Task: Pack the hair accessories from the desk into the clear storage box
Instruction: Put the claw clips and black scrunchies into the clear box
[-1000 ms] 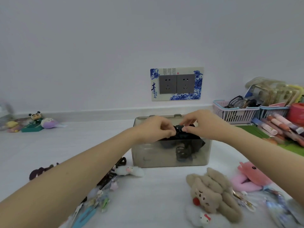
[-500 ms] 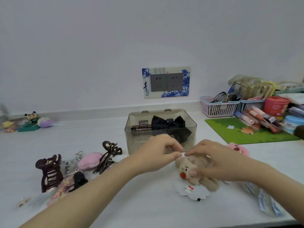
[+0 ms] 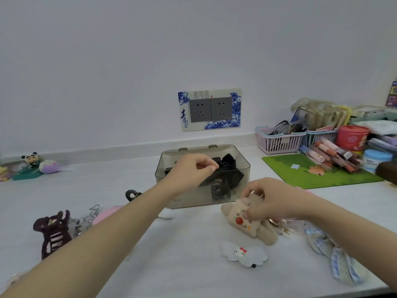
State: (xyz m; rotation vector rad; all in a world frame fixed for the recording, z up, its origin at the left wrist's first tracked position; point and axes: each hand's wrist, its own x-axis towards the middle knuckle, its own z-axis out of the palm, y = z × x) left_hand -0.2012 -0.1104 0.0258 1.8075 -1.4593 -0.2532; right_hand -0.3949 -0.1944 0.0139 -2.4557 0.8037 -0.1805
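The clear storage box stands open mid-desk with a black bow and a dark claw clip inside. My left hand hovers over the box's left side, fingers curled, holding nothing that I can see. My right hand grips the top of a beige plush hair clip with a red nose, lying in front of the box. A white winged cat clip lies just below it. A maroon claw clip, silver clips and a pink plush clip lie at the left.
A green mat, pink basket, pens, a red tin and a blue jar crowd the right. Small figurines sit at the far left by the wall. Packaged clips lie under my right forearm.
Both hands left the black bow in the box. My right hand dropped onto the beige plush clip and took hold; my left hand came down with it, then rose back over the box.
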